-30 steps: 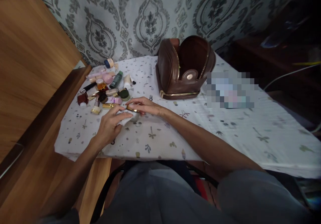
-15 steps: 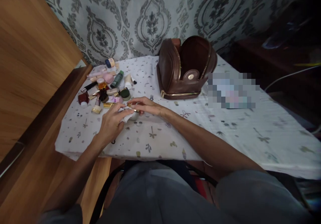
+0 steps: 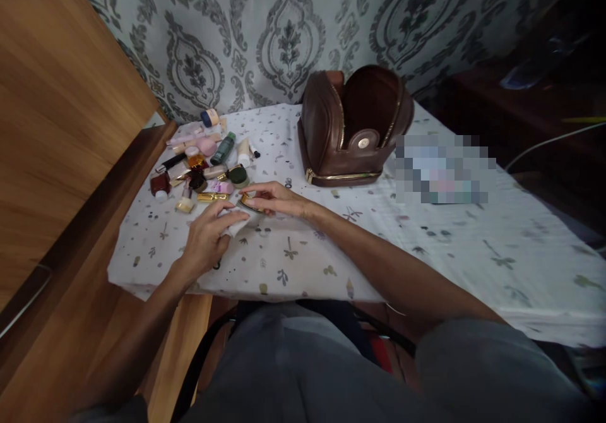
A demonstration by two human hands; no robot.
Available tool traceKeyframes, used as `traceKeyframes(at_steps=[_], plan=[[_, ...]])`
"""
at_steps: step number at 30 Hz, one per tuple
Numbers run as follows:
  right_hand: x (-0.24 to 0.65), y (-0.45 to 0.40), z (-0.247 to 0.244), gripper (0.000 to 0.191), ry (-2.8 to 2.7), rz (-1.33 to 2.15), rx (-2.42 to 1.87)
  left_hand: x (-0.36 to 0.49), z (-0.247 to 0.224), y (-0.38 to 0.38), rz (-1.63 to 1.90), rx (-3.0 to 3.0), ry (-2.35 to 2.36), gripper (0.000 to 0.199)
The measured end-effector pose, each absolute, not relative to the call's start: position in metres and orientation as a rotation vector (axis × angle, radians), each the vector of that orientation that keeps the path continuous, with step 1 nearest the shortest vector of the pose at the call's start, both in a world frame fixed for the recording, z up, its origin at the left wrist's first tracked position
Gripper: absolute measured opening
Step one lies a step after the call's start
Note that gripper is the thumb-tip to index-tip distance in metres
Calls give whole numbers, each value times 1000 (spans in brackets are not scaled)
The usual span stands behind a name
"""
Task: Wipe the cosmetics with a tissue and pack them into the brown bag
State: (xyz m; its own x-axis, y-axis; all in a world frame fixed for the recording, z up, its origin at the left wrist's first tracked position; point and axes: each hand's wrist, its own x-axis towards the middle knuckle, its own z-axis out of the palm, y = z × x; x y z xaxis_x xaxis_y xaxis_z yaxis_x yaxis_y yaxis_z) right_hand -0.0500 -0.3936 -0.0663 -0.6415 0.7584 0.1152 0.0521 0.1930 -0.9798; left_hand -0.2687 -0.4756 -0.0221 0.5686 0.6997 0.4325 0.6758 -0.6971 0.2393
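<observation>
Over the front left of the table, my left hand pinches a white tissue. Close by on its right, my right hand grips a small dark, gold-rimmed compact, partly covered by the fingers. A slim gold tube lies just beyond my left hand. Behind it are a pink item and a round jar with a dark green lid. A small bottle with a cream-coloured part rests to the left of the gold tube.
A brown leather bag stands unzipped at the back of the table. Several cosmetics, including a green bottle and a dark red bottle, cluster at the left. A pixelated item lies right of the bag. A wooden panel borders the left side.
My left hand with the tissue has drawn slightly away from the compact, which now shows more. My right hand keeps its grip on the compact.
</observation>
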Motion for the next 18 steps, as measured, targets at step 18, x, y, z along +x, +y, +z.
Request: traceKeyframes(at_steps=[18], plan=[[-50, -393, -66, 48, -1909, 1466, -689, -271, -20, -475, 765, 2645, 1181, 65]])
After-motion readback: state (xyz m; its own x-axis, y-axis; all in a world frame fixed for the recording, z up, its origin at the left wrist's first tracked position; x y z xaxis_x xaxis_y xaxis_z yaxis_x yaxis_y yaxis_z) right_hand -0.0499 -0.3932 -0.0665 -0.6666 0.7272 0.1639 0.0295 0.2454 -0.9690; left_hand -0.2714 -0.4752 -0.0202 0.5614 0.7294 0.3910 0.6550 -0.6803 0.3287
